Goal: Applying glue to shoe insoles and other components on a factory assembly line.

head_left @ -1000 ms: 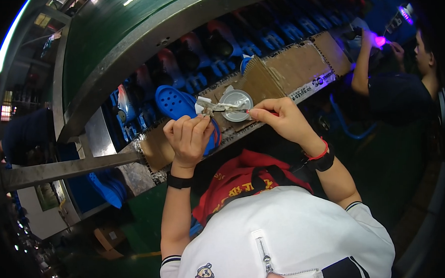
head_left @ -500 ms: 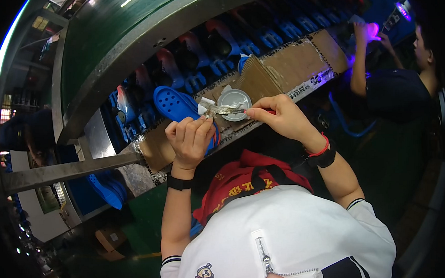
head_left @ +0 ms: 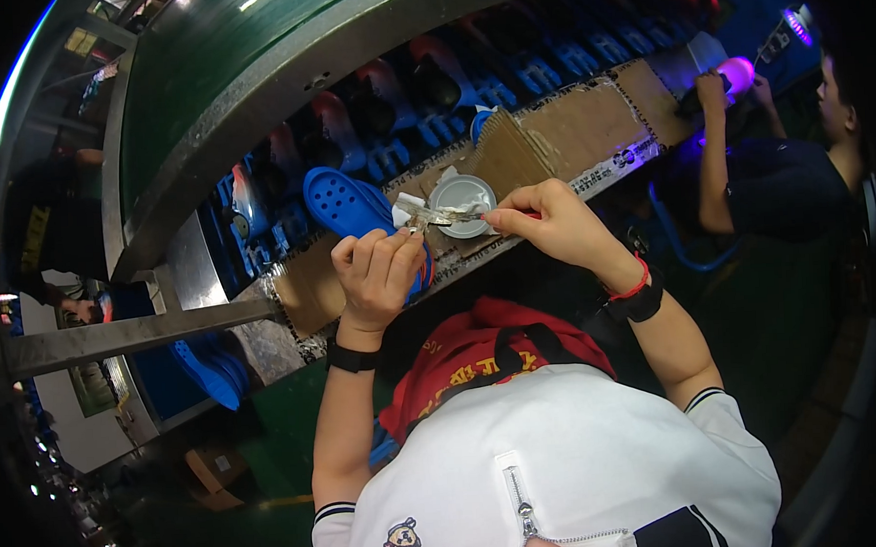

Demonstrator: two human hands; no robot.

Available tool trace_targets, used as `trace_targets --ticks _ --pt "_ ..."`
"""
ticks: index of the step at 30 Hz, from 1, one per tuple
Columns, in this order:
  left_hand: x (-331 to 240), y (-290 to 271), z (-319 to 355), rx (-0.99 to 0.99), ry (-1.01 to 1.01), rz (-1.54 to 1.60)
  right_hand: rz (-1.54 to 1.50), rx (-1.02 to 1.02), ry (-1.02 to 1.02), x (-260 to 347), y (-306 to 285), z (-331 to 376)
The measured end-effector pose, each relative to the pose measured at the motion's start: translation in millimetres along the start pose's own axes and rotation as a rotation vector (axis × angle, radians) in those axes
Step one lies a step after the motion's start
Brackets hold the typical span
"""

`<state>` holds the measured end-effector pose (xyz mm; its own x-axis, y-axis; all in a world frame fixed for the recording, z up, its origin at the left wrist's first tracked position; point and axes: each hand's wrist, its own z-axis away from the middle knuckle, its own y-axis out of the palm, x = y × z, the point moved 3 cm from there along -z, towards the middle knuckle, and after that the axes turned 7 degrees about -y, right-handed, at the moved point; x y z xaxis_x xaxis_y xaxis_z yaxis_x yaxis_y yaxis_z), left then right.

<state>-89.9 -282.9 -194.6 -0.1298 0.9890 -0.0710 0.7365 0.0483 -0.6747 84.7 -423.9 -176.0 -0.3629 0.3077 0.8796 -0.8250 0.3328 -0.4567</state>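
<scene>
My right hand (head_left: 550, 227) is closed on a slim red-handled tool (head_left: 470, 216); its exact kind does not show. The tool's metal-coloured end reaches left, over the rim of a small pale grey bowl (head_left: 454, 182) with white stuff inside. My left hand (head_left: 377, 273) is closed in a pinch just left of that end. A small shiny scrap seems to be at its fingertips, too small to name. White crumpled material (head_left: 405, 208) shows just beyond those fingers. Behind my left hand lies a blue clog (head_left: 340, 200) with holes in its top.
Cardboard (head_left: 588, 120) covers the bench, with a cardboard flap (head_left: 507, 145) standing beyond the bowl. A row of blue shoe moulds or holders (head_left: 384, 163) runs behind it. A metal frame bar (head_left: 147, 332) crosses at left, above blue soles (head_left: 210, 371). A co-worker (head_left: 766, 176) sits at right under purple light.
My hands have barely moved, the tool's end staying by my left fingertips. The co-worker at right has shifted a lit piece, and another person has come further into sight at far left.
</scene>
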Motion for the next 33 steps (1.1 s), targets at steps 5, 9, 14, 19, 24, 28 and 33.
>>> trace_targets --ticks 5,9,14,19,24,28,33 --pt "-2 1 -1 0.016 0.016 0.01 0.012 0.015 -0.012 4 3 -6" --pt "2 1 1 -0.003 -0.004 -0.001 0.004 0.051 0.027 5 -2 1" --pt "0 1 -1 0.016 0.02 0.0 0.004 -0.029 -0.035 4 2 -6" --pt "0 3 -1 0.026 0.011 0.012 0.094 -0.068 -0.056 13 4 -8" --pt "2 2 6 0.022 -0.022 0.009 0.163 -0.104 -0.149 18 2 8" --pt "5 -1 9 -0.02 -0.031 -0.002 0.15 -0.146 -0.177 16 1 14" --pt "4 -7 8 -0.075 0.041 -0.052 0.008 -0.162 -0.173 28 -2 19"
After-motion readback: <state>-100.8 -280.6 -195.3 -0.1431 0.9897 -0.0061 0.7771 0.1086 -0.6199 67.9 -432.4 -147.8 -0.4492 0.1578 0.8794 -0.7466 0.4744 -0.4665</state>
